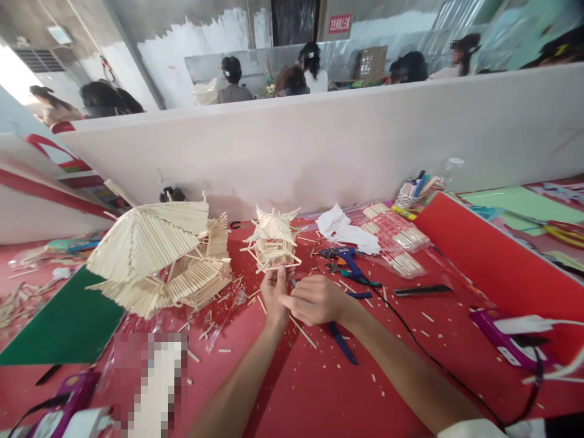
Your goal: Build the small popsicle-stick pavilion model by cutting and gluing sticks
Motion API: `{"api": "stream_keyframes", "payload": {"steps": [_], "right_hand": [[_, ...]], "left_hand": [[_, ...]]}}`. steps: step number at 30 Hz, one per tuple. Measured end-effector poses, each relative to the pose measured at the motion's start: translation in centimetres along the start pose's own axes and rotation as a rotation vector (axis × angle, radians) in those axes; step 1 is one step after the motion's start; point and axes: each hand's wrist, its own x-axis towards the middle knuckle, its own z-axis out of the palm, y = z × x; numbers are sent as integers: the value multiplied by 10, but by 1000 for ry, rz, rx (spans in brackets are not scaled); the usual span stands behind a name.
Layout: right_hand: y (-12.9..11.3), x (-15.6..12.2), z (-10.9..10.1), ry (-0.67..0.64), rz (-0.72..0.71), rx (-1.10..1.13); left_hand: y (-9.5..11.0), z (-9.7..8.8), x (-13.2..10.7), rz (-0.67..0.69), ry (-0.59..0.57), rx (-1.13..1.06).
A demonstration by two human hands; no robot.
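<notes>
My left hand grips the near edge of a small pavilion model built of pale wooden sticks, with a pointed roof and upturned corners. My right hand is closed close beside it, its fingertips near the base of my left thumb. Whatever those fingers hold, if anything, is hidden. Blue tool handles show on the table from beneath my right hand and wrist. To the left of the small model stands a much larger stick pavilion with a broad roof.
A blue glue gun lies right of the small model, its cord trailing forward. Behind are crumpled white tissue and bagged sticks. A red board, power strip, green board and stick scraps surround the work. People sit beyond the partition.
</notes>
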Motion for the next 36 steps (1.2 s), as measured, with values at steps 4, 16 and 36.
{"api": "stream_keyframes", "payload": {"steps": [4,16,36], "right_hand": [[18,21,-37,527,-66,13],[64,14,-55,-29,549,362],[68,16,-36,-333,649,404]], "left_hand": [[2,5,-1,24,42,14],[1,17,-4,94,88,-64],[4,14,-7,36,107,-12]]}}
